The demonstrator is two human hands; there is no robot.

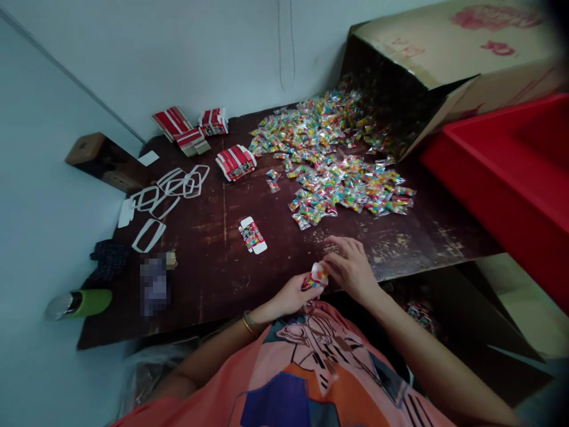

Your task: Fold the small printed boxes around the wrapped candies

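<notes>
My left hand (294, 295) is closed around a small printed candy box (313, 281), held upright close to my shirt at the table's front edge. The box's white top flap stands open, and yellow-orange bits show at its mouth. The fingertips of my right hand (353, 271) are bent together at that opening; what they pinch, if anything, is hidden. Beyond my hands lies a flattened box (253, 235) with white end flaps. A broad heap of clear candy packets (351, 184) spreads across the table, nearest to my right hand.
Stacks of flat red-and-white boxes (236, 162) sit at the back left, beside white paper bands (150, 235). A wooden block (106, 160) and a green bottle (95, 302) stand left. A large carton (427, 47) and a red bin (498, 154) flank the right side.
</notes>
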